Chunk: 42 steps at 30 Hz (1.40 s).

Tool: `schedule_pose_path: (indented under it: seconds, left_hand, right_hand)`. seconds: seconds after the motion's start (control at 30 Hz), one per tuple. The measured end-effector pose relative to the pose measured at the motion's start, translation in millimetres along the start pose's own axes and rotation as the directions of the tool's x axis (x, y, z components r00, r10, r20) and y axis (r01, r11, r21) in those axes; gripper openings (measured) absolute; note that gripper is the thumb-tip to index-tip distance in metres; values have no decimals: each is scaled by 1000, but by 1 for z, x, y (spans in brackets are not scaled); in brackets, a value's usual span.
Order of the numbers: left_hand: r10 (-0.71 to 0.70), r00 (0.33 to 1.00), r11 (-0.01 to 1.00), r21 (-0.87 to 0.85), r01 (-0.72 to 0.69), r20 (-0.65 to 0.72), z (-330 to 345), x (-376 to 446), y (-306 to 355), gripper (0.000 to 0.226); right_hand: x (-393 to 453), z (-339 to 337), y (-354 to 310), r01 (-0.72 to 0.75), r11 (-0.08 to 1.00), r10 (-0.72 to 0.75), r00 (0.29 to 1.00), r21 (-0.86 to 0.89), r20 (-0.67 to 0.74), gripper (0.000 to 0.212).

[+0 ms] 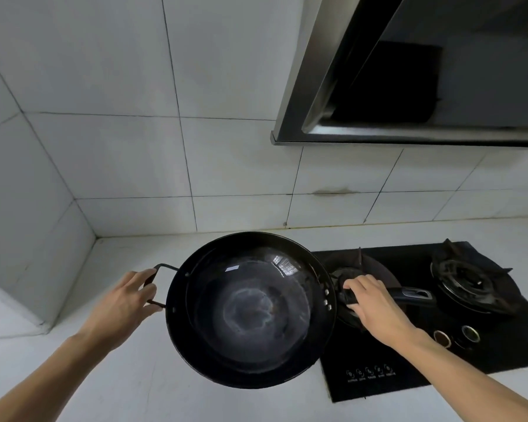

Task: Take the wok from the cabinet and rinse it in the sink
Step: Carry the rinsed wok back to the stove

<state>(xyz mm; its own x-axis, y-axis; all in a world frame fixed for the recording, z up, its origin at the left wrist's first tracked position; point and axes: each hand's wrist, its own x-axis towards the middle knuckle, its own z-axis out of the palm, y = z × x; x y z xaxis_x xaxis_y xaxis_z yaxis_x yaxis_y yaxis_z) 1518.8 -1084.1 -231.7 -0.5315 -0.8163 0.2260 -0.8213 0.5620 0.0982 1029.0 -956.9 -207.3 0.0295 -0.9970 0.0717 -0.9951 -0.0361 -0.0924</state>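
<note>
Tiles of the white wall (134,153) fill most of my view, the range hood (409,86) jutting out at upper right. Below lie the pale counter (119,376) and the black gas hob (424,354), burners (464,281) bare. Over both I hold the black wok (250,309), my left hand (119,303) curled round its loop handle (157,284), my right hand (369,303) gripping the long handle (412,293).

You are looking down at a white counter (73,376) running into the tiled corner at its back left. A black gas stove (409,370) is sitting flat on its right side, reaching toward the back edge.
</note>
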Motion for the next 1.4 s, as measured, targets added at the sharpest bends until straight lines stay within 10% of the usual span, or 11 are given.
schedule_pose_path:
  seconds: [1.4]
  left_hand:
    - [36,989,997,64,-45,145,63,20,7,38]
  right_hand:
    - [-13,105,9,-202,970,191,977,132,91,45]
